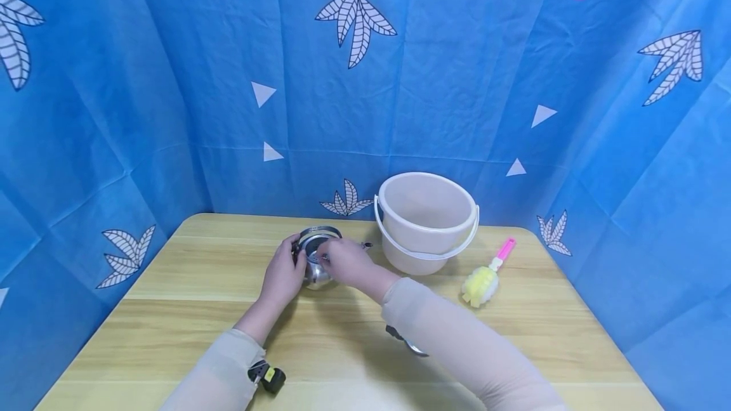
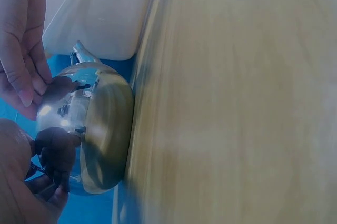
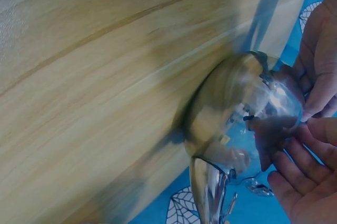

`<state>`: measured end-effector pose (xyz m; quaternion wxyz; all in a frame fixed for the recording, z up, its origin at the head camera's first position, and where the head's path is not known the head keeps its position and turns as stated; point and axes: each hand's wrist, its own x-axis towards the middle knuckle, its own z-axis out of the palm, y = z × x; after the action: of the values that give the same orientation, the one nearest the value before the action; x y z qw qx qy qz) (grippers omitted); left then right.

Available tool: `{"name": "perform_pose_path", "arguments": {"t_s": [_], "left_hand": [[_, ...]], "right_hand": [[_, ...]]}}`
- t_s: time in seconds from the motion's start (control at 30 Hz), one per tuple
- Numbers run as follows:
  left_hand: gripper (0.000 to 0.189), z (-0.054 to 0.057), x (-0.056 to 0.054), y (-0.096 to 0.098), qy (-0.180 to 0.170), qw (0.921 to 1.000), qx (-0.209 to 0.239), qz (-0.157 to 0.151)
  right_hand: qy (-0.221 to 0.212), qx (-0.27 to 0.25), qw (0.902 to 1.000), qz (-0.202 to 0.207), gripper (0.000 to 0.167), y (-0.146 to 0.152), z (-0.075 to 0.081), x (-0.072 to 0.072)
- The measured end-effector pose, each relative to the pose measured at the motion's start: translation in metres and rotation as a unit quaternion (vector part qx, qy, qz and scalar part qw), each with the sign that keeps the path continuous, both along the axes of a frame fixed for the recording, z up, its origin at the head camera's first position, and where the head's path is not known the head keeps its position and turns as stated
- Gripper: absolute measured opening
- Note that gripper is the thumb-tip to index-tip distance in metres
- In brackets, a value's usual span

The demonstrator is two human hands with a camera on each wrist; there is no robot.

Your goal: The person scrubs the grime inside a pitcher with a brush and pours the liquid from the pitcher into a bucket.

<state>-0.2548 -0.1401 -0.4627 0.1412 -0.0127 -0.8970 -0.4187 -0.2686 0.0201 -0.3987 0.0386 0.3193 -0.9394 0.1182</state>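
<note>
A shiny metal kettle (image 1: 317, 276) stands on the wooden table, its short spout (image 1: 367, 245) pointing right toward the bucket. My left hand (image 1: 287, 269) grips the kettle's left side near the rim, with the thumb in front. Over the kettle's top opening is my right hand (image 1: 348, 262), fingers bent down at the mouth. In the right wrist view, the right hand's fingers (image 3: 301, 174) lie close along the polished body (image 3: 231, 113). I cannot tell what the right fingertips hold. The left wrist view shows both hands mirrored in the kettle (image 2: 102, 129).
A white bucket (image 1: 429, 241) with its handle lowered stands behind and right of the kettle. Farther right lies a sponge brush (image 1: 481, 286) with a pink handle. A curved shiny metal edge (image 1: 415, 349) shows from under the right forearm. Blue patterned cloth (image 1: 337, 113) surrounds the table.
</note>
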Motion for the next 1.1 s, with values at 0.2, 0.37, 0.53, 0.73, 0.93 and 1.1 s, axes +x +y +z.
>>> {"name": "perform_pose_path", "arguments": {"t_s": [0.2, 0.37, 0.53, 0.73, 0.93, 1.1], "left_hand": [[0.049, 0.001, 0.0, 0.0, 0.0, 1.0, 0.003, 0.0], [0.049, -0.001, -0.001, 0.0, 0.002, 1.0, 0.004, -0.001], [0.05, -0.001, -0.001, 0.0, 0.0, 1.0, 0.005, 0.0], [0.05, -0.002, -0.001, 0.0, -0.004, 1.0, 0.006, 0.0], [0.05, -0.003, -0.001, 0.0, -0.001, 1.0, 0.005, 0.001], [0.05, -0.003, -0.002, 0.001, 0.002, 1.0, 0.004, 0.001]], "right_hand": [[0.004, 0.011, 0.9999, 0.006, 0.017, -0.004, -0.004, -0.001], [-0.004, 0.02, 0.9998, 0.004, 0.018, -0.004, -0.005, 0.0], [0.001, 0.028, 0.9996, 0.01, 0.018, -0.005, -0.007, -0.002], [0.002, 0.04, 0.9991, 0.011, 0.015, -0.008, -0.008, -0.003], [-0.002, 0.062, 0.998, 0.009, 0.016, -0.011, -0.007, -0.003], [-0.018, 0.07, 0.9974, 0.01, 0.02, -0.011, -0.007, -0.006]]}}
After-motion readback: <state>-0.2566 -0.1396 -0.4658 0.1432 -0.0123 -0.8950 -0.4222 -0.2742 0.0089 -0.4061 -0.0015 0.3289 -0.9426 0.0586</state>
